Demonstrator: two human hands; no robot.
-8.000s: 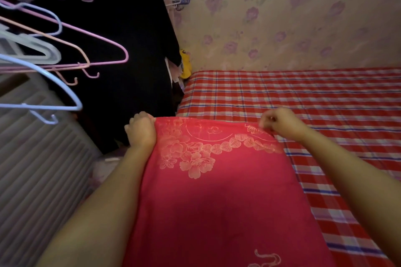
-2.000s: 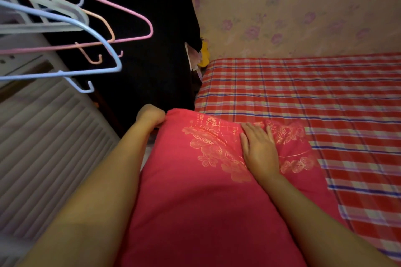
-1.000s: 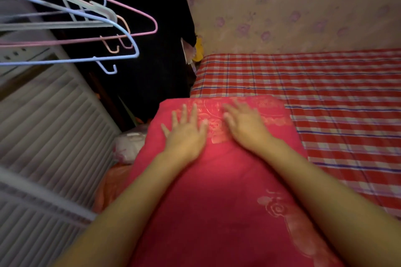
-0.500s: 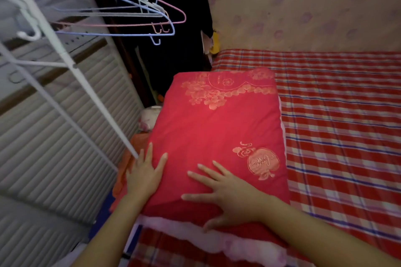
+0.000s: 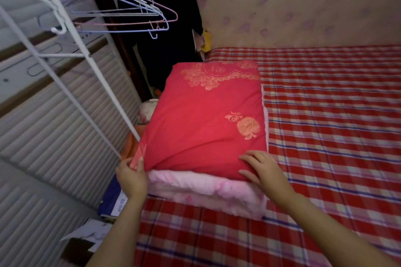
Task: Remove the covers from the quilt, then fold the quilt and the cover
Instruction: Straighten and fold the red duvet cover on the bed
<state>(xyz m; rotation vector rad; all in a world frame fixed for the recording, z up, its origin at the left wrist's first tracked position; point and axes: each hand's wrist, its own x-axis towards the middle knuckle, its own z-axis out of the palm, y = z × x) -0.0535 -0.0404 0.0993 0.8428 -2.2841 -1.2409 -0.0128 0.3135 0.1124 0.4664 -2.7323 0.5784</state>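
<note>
Left hand [image 5: 131,176] pinches a corner of the red embroidered fabric cover [image 5: 206,123] atop the folded pink quilt [image 5: 208,191]; right hand [image 5: 263,169] lies flat on it; tugging may skew the stack.

A red plaid sheet [image 5: 325,125] covers the bed before me, running to flowered wallpaper [image 5: 303,6] at its far edge. Off the bed's left edge, a white drying rack [image 5: 71,93] carries pastel hangers [image 5: 130,15] beside a slatted white panel [image 5: 54,136]. A dark garment [image 5: 173,50] hangs near the far-left corner.

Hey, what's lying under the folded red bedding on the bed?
Folded pink bedding, showing along the near edge and as a sliver on the right. The red bedding hides the rest.
</note>
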